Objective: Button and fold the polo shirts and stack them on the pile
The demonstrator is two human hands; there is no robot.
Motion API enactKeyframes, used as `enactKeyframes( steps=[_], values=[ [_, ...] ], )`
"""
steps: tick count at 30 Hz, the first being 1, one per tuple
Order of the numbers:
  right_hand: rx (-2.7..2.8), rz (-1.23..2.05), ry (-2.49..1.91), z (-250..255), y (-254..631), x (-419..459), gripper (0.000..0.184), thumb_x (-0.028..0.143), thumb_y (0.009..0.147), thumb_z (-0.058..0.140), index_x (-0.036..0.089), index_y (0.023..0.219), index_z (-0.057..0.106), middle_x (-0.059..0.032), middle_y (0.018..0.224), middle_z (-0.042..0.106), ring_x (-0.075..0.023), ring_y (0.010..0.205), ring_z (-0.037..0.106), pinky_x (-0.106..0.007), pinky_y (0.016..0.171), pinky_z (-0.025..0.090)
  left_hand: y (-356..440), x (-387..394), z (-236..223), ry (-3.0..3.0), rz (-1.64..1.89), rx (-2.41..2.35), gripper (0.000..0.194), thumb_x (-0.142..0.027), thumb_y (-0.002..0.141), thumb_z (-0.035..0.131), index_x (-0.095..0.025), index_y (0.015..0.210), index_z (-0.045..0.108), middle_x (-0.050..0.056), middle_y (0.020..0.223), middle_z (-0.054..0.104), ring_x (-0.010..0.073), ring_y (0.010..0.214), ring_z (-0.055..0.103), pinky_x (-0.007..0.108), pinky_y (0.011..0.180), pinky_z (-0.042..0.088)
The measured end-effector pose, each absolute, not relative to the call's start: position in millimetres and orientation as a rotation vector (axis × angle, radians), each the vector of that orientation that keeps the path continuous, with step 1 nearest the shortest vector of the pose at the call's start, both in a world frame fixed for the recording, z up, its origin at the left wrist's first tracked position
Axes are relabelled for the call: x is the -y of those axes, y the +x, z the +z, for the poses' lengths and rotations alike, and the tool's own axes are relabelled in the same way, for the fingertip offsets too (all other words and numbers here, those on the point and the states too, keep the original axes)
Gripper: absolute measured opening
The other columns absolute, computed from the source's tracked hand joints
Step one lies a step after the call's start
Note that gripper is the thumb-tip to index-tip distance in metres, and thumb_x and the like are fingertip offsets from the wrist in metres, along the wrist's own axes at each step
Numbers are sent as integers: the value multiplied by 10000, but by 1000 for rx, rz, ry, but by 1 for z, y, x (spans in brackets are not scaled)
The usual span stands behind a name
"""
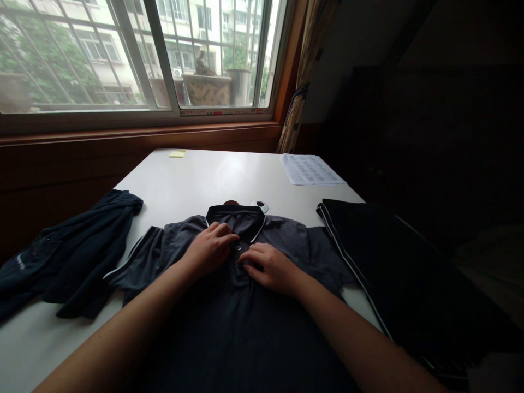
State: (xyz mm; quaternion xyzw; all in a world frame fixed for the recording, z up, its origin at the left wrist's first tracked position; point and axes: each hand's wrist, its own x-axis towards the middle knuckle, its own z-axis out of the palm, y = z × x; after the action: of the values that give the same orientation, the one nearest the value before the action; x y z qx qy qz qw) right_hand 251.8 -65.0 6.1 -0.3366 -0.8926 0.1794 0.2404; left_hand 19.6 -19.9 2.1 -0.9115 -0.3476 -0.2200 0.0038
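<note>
A dark grey polo shirt (241,311) lies spread front up, its dark collar (257,218) pointing away from me. At the left of the placket, just under the collar, my left hand (210,245) has its fingers closed on the shirt fabric. My right hand (268,265) is at the placket a little lower, thumb and fingers pinched on its edge. Between the two hands a small pale button (238,248) shows. White piping trims the left sleeve (139,254).
Dark garments lie on both sides, a crumpled one (94,240) left and white-striped trousers (368,256) right. Behind the collar sit a small white round object (260,206) and a brown one (231,203). Printed papers (313,169) and a yellow note (177,154) lie on the white table (204,174).
</note>
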Motion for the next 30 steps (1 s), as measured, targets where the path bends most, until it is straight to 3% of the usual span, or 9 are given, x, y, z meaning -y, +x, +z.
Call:
enactKeyframes(
  steps=[13,18,24,30],
  values=[
    [2445,474,-918,6,251,65,139,204,936,602,208,1050,681,-54,953,679,-196,914,616,-328,844,474,19,18,0,-2861,-714,1103,343,-77,885,540,-224,1156,692,76,1053,628,221,926,541,379,847,531],
    [2316,303,-1024,8,255,63,146,198,939,578,212,1019,698,-58,927,658,-213,914,597,-361,859,484,19,20,2,-2847,-717,1096,318,-103,908,528,-228,1150,692,76,1047,626,221,922,541,374,824,534],
    [2019,78,-1454,1,277,43,311,267,978,481,181,1224,650,-119,1212,638,-259,1181,563,-420,1067,439,20,20,2,-2839,-689,1076,341,-96,902,530,-224,1179,683,79,1066,624,227,918,522,375,820,535],
    [2251,50,-1731,-13,288,32,525,456,1012,392,179,1441,517,-99,1562,430,-261,1450,365,-451,1216,262,20,19,2,-2828,-680,1056,353,-107,911,528,-228,1213,665,77,1083,623,225,926,521,391,864,526]
  ],
)
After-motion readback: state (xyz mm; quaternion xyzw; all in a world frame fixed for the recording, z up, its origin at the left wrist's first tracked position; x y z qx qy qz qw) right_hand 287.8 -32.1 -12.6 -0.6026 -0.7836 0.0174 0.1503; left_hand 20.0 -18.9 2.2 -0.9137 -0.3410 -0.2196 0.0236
